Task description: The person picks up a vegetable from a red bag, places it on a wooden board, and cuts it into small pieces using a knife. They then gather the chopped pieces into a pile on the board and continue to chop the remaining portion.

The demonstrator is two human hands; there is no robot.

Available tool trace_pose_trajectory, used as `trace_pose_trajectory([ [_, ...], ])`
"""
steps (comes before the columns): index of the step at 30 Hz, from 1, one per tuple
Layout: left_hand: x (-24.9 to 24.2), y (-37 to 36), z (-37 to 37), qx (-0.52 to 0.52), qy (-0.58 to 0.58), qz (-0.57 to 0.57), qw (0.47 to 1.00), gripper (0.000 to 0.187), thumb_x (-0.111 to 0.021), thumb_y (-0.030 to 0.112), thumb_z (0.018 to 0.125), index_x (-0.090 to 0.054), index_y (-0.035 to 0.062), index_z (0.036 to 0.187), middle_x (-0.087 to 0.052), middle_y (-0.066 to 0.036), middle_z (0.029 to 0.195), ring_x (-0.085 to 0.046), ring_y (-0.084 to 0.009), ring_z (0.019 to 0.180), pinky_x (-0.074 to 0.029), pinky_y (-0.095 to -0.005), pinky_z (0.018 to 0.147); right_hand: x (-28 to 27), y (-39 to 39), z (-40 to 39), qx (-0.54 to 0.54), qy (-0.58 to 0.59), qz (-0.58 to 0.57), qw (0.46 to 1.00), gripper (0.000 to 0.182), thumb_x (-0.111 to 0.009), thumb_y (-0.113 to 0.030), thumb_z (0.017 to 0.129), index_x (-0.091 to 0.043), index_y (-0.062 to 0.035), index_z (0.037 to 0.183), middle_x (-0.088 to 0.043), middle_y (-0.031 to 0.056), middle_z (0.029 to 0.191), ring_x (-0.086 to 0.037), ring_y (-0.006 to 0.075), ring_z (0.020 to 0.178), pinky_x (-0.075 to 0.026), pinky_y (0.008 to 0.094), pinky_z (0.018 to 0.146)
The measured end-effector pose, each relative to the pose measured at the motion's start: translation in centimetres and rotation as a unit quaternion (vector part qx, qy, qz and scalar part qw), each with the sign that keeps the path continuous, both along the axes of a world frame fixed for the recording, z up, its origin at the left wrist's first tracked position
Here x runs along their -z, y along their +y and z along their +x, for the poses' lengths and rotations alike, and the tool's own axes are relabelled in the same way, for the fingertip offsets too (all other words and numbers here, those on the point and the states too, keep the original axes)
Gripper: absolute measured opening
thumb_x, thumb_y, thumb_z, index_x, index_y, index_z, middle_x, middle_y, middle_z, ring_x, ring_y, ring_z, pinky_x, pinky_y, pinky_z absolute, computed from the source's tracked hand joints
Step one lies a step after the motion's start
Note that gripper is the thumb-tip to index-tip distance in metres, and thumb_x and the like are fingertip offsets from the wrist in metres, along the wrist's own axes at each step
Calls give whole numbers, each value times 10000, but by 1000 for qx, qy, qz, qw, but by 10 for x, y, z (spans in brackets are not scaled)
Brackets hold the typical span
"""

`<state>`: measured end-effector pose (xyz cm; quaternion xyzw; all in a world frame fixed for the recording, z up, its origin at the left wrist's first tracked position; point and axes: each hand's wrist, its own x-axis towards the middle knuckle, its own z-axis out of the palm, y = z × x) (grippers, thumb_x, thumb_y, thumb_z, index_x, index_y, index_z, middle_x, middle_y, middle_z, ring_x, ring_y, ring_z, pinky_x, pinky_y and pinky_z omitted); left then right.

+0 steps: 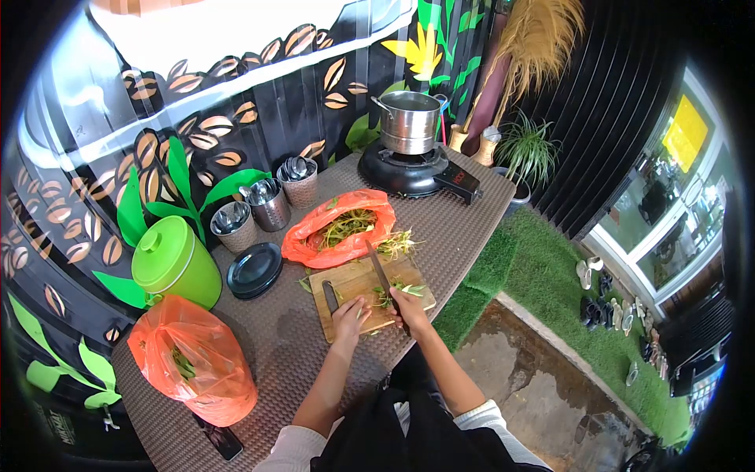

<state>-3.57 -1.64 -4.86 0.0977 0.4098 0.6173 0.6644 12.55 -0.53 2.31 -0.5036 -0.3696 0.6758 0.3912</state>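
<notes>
My right hand [409, 309] is closed around a knife [379, 267], its long blade pointing away from me over the wooden cutting board [354, 275]. Cut green leaves and stems [405, 291] lie on the board beside the blade. My left hand [351, 316] rests over the board's near left part, near its dark slot [330, 295]. Its fingers are drawn together; what they hold, if anything, is too small to make out. Just beyond the board lies an open orange plastic bag [314, 224] of leafy greens [346, 226], with pale stems [399, 244] spilling beside it.
A steel pot [409, 122] stands on a black portable stove [405, 169] at the far end. Cutlery cups [270, 206], black plates [255, 270] and a green lidded bucket [179, 263] line the wall side. Another orange bag [197, 366] and a phone [220, 439] are at left.
</notes>
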Motion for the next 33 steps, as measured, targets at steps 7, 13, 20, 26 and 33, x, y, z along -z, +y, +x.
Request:
trace_pose_trajectory([
  [7, -7, 14, -6, 69, 342, 57, 935, 247, -646, 115, 855, -645, -42, 1045, -687, -87, 935, -651, -140, 814, -509, -248, 704, -1, 10, 19, -88, 29, -111, 989, 261, -510, -343, 953, -451, -91, 913, -396, -19, 553, -345, 69, 407, -256, 219, 356],
  [13, 1, 31, -1, 94, 493, 187, 845, 202, -638, 73, 821, -684, -29, 989, -706, -97, 869, -669, -139, 761, -503, -241, 677, -2, -1, 29, -24, 13, -50, 998, 266, -522, -327, 941, -480, -66, 912, -403, -14, 551, -345, 73, 395, -263, 229, 353],
  [20, -3, 35, -13, 61, 430, 221, 873, 230, -682, 48, 761, -689, 16, 989, -703, -132, 870, -683, -189, 757, -520, -262, 688, 14, 11, 53, 15, -200, 107, 974, 257, -578, -287, 904, -510, -39, 905, -483, 10, 534, -430, 74, 416, -292, 234, 360],
  [26, -13, 15, -36, -109, 709, 72, 693, 236, -763, 57, 698, -669, 8, 908, -664, -91, 840, -629, -196, 776, -507, -311, 727, 1, 29, 60, -45, -353, 192, 915, 291, -638, -298, 839, -581, -24, 916, -621, 108, 581, -613, 183, 473, -483, 320, 482],
  [33, 2, 24, -44, -96, 693, 40, 714, 261, -783, 120, 683, -666, 9, 889, -654, -114, 837, -614, -250, 749, -497, -342, 716, -4, 63, 72, -97, -471, 211, 851, 305, -638, -347, 806, -654, -53, 885, -652, 114, 617, -669, 262, 647, -509, 391, 679],
])
